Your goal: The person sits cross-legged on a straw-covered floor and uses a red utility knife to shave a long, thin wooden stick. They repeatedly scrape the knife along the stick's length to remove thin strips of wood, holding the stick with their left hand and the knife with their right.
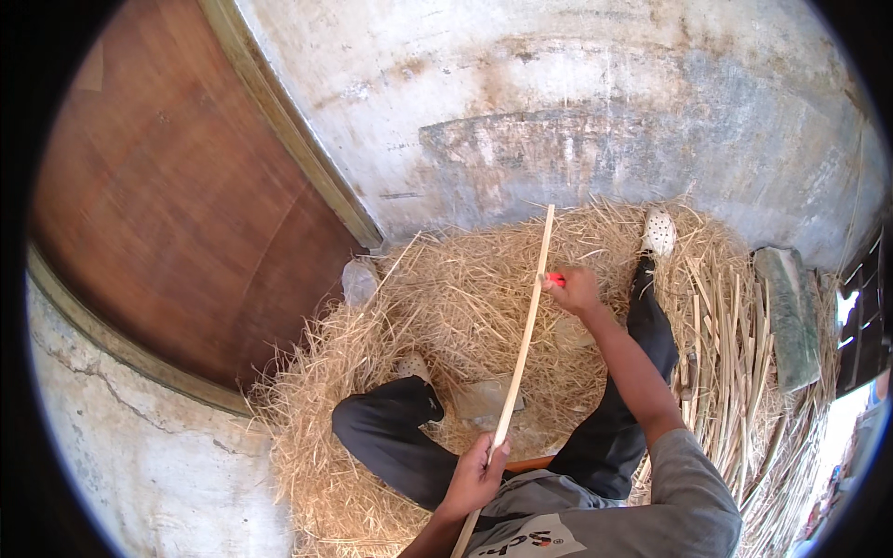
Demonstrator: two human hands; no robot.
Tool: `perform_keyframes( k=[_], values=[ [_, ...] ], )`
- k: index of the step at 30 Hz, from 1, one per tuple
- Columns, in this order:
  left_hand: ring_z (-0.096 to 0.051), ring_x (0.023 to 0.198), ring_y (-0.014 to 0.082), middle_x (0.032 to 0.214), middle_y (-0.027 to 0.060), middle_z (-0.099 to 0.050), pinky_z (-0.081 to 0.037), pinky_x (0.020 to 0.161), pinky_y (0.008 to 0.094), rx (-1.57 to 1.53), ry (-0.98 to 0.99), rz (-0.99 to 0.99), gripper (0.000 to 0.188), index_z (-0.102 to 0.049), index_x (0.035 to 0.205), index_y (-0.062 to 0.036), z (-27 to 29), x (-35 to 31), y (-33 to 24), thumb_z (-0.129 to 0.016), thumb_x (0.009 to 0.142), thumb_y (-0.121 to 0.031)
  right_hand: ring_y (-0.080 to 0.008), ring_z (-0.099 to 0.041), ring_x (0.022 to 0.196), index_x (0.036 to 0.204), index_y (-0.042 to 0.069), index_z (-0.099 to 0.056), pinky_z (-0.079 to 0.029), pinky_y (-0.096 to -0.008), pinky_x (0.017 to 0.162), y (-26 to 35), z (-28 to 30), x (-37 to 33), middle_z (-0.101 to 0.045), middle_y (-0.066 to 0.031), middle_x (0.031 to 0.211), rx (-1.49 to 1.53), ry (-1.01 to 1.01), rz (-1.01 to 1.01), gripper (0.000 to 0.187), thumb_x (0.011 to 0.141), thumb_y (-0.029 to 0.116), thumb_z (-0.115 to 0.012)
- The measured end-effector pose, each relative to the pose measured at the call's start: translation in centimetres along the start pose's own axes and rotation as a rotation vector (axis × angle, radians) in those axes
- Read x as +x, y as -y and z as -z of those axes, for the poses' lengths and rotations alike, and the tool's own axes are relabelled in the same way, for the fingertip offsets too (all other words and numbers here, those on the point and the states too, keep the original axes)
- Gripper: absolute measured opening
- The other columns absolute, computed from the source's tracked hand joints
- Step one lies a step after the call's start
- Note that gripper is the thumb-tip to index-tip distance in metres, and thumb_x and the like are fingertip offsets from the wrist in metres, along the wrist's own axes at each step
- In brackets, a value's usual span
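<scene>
A long pale strip of wood or bamboo point(526, 361) slants from my lap up toward the wall. Near its lower part, my left hand point(476, 479) is closed around it, and the strip's end runs on below the hand. Farther up, my right hand point(577, 291) is closed on a small red tool point(555, 279) that meets the strip's right side. Its blade or working edge cannot be made out. Thin curled shavings point(465, 288) lie heaped under and around the strip, between my spread legs.
Several long strips point(726, 344) lie in a bundle on the right, beside a greenish-grey slab point(789, 316). A stained wall point(605, 121) rises at the far side, with a brown door point(186, 186) on the left. A clear plastic bag point(359, 281) sits by the door's corner.
</scene>
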State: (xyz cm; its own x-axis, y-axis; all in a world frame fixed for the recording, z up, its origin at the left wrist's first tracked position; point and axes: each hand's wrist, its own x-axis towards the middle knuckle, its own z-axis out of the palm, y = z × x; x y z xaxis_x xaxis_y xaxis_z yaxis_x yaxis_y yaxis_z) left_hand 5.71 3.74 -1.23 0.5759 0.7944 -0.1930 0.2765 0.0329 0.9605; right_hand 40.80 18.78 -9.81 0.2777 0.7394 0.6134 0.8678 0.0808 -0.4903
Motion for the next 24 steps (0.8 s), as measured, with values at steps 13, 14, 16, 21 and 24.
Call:
perform_keyframes(
  k=[13,14,16,21,24],
  values=[
    [-0.040,0.061,0.0037,0.067,-0.0017,-0.045,-0.035,0.053,0.0232,0.023,0.086,0.131,0.022,-0.055,0.109,-0.0025,0.1,-1.7,0.2,-0.051,0.099,-0.022,-0.0424,-0.063,0.079,0.087,0.003,-0.071,-0.048,-0.0506,0.073,-7.8,1.7,6.7,-0.064,-0.0262,0.079,-0.229,0.093,-0.521,0.071,0.085,0.068,-0.044],
    [-0.040,0.061,0.0019,0.068,-0.0040,-0.045,-0.034,0.053,0.0207,0.042,0.119,0.082,0.022,-0.055,0.110,-0.0023,-0.2,-2.3,0.3,-0.051,0.100,-0.022,-0.0431,-0.064,0.084,0.090,0.002,-0.071,-0.048,-0.0509,0.078,-8.9,1.8,6.9,-0.065,-0.0281,0.084,-0.229,0.091,-0.652,0.074,0.086,0.070,-0.041],
    [-0.039,0.063,-0.0017,0.071,-0.0085,-0.046,-0.032,0.053,0.0158,0.083,0.209,-0.031,0.022,-0.055,0.111,-0.0020,-1.4,-3.5,0.5,-0.051,0.100,-0.021,-0.0440,-0.063,0.091,0.093,-0.001,-0.070,-0.047,-0.0507,0.084,-15.0,2.4,5.6,-0.064,-0.0316,0.088,-0.227,-0.031,-0.869,0.082,0.086,0.073,-0.036],
    [-0.037,0.060,-0.0003,0.069,-0.0086,-0.044,-0.030,0.051,0.0178,-0.145,0.083,0.201,0.022,-0.059,0.111,-0.0051,0.3,-1.4,1.8,-0.051,0.100,-0.021,-0.0399,-0.063,0.076,0.075,-0.008,-0.065,-0.046,-0.0506,0.076,-12.3,2.6,5.7,-0.061,-0.0303,0.074,-0.088,0.052,-0.763,0.093,0.085,0.078,-0.030],
    [-0.038,0.055,0.0000,0.065,-0.0078,-0.044,-0.030,0.048,0.0187,-0.211,-0.096,0.169,0.022,-0.056,0.111,-0.0017,1.8,1.2,-0.8,-0.051,0.100,-0.020,-0.0288,-0.047,0.052,0.062,-0.004,-0.056,-0.039,-0.0469,0.055,-2.0,2.8,3.4,-0.048,-0.0155,0.053,0.143,0.142,-0.502,0.081,0.087,0.071,-0.040]
  ],
)
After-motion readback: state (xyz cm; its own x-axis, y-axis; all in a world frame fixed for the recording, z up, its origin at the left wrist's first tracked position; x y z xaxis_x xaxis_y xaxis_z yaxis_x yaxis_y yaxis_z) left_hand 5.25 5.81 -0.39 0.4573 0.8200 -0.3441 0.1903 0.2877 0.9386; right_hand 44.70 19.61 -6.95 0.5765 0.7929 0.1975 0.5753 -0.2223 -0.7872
